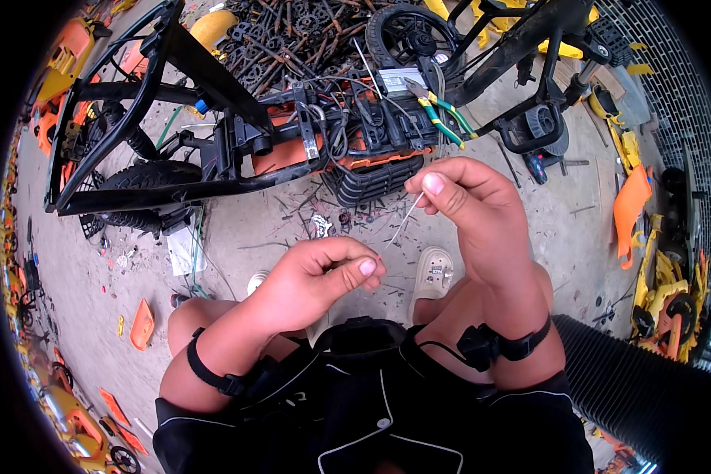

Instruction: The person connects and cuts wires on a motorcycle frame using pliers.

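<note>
Between my two hands stretches a thin white strip [405, 222], which looks like a cable tie. My right hand [474, 201] pinches its upper end between thumb and forefinger. Lower and to the left, my left hand [324, 276] is closed in a pinch at the strip's other end, and its fingertips partly hide that end. Just beyond my hands stands a black vehicle frame [237, 182] with a tangle of black cables [336, 134] in its middle. Pliers [442, 114] with green and yellow handles rest on the frame beside a silver box [400, 80].
A heap of rusty metal parts [284, 39] lies behind the frame, next to a black wheel [415, 38]. A power drill [536, 167] is on the floor at right. Cut scraps litter the concrete. Orange and yellow panels [630, 209] line the right side.
</note>
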The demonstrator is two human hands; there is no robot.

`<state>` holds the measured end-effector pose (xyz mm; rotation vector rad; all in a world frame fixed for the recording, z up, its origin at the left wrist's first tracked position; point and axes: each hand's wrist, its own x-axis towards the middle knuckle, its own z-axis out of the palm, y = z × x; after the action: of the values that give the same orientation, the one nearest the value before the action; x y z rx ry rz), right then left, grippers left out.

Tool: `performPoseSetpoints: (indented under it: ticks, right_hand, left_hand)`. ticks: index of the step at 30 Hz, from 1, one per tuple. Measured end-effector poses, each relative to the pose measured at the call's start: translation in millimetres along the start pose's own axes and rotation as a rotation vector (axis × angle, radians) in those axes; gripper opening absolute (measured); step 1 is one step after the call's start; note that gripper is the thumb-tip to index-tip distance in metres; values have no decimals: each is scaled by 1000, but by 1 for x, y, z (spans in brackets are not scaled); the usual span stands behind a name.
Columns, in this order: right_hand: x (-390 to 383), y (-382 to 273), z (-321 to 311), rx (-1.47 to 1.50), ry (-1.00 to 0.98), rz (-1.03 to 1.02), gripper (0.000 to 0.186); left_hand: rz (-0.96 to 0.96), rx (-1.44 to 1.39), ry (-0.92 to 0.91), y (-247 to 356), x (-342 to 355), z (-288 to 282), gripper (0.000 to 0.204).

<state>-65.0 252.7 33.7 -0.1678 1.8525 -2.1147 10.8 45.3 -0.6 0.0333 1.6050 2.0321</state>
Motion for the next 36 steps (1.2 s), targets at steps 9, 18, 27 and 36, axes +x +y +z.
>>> performPoseSetpoints:
  ticks: [9, 18, 27, 36]
  right_hand:
    - [-1, -1, -2, 2, -20, -13, 15]
    - [-7, -4, -2, 31, -59, 5, 14]
    - [-13, -9, 4, 16, -121, 10, 12]
    - [-11, -13, 8, -98, -218, -96, 8]
  left_hand:
    - [24, 29, 59, -4, 1, -2, 14]
    - [26, 111, 85, -2, 0, -1, 14]
    - [112, 108, 60, -6, 2, -3, 11]
    - [81, 101, 77, -2, 4, -10, 11]
